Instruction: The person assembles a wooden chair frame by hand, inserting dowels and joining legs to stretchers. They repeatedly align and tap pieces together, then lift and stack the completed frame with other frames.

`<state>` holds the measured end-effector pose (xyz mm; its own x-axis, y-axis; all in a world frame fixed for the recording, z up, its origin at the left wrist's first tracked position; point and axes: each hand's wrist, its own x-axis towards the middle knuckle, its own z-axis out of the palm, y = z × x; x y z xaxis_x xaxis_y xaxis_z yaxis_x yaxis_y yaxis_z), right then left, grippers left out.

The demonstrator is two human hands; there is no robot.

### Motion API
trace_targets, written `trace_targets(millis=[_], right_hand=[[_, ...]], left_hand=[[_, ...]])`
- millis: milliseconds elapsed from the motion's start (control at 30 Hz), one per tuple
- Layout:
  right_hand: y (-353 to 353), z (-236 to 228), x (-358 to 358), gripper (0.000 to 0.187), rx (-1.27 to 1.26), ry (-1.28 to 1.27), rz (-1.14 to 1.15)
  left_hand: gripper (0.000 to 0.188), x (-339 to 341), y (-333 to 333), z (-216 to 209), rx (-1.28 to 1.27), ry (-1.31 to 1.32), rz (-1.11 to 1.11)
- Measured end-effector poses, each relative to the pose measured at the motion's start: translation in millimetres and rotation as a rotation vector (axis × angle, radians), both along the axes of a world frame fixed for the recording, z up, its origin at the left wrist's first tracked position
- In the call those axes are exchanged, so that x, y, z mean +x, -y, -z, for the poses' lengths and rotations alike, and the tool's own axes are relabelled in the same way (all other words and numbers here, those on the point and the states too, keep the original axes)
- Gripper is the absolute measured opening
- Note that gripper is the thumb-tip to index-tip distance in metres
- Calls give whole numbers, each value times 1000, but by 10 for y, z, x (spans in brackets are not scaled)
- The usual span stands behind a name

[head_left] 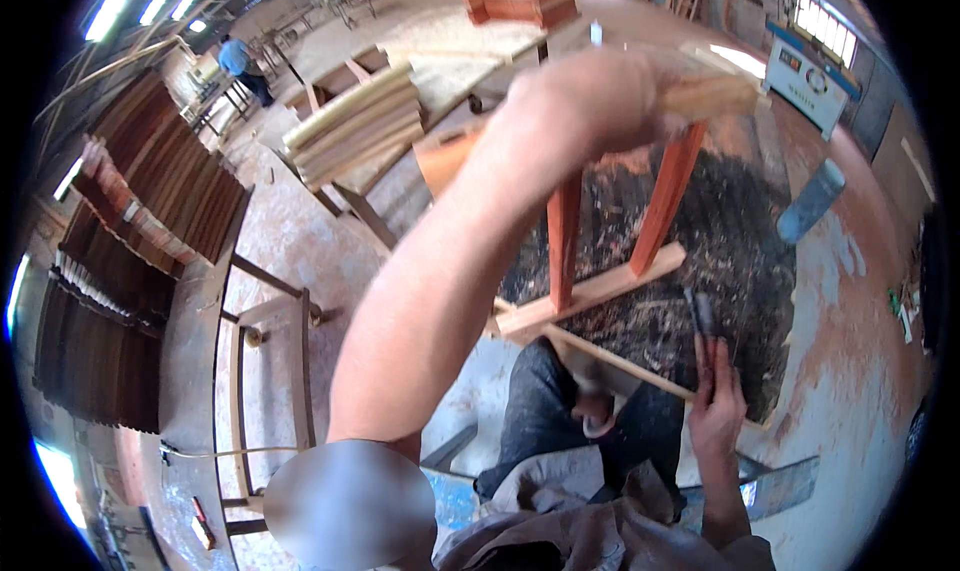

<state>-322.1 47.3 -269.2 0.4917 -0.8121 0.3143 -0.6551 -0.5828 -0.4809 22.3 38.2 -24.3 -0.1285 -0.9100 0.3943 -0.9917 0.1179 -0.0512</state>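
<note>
My left arm reaches across the middle, and my left hand point(610, 96) is closed round a blurred wooden bar point(715, 99). Below that bar stand two red-stained wooden pieces, a nearer slat point(564, 241) and a farther slat point(668, 199). Their lower ends meet a pale wooden rail point(600, 293) lying on the dark, scuffed work surface point(740, 241). At the near right, my right hand point(718, 396) grips a slim, dark-handled tool point(702, 316); its exact kind is unclear. The fingertips of my left hand are partly hidden.
A thin wooden strip point(625, 364) runs along the near edge. To the right stands a blue cylinder point(812, 201), with a blue-topped machine point(808, 76) beyond. Stacked boards point(355, 121) lie left; dark slats point(150, 191) fill a bench. A person in blue point(240, 63) is far off.
</note>
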Motion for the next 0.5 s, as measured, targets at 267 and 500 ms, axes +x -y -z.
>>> trace_targets(millis=[267,500], right_hand=[[869,440,-388,52,-110,-124,-21],[800,570,-401,45,-177,-60,36]], left_hand=[[65,-152,-206,-162,86,-177,-193],[68,-156,-320,-283,221,-90,-265]])
